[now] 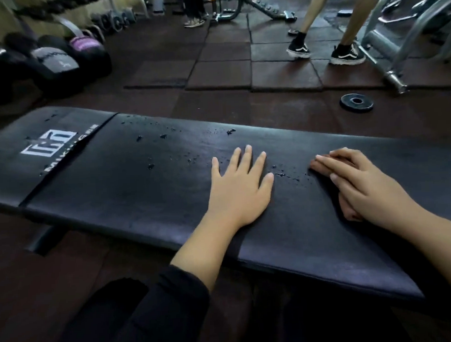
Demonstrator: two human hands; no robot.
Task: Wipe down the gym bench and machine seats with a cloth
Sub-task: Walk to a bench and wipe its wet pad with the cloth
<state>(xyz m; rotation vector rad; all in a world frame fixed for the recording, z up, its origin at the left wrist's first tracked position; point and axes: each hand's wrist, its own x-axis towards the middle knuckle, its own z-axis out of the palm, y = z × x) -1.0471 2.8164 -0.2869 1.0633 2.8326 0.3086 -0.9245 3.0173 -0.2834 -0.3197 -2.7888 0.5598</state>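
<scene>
A long black padded gym bench (129, 180) with a white logo at its left end runs across the view. Droplets and dark specks dot its top. My left hand (239, 188) lies flat on the pad near the middle, fingers spread and straight. A dark cloth (299, 232) seems to cover the right part of the bench, its edge running diagonally from my right fingertips to the near rim. My right hand (362, 183) presses on this cloth with fingers straight and together, pointing left.
Kettlebells (57, 62) sit on the floor at the far left. A small weight plate (356, 102) lies beyond the bench. A person's legs in black sneakers (299, 48) stand at the back right beside a grey machine frame (394, 47). Rubber tiles cover the floor.
</scene>
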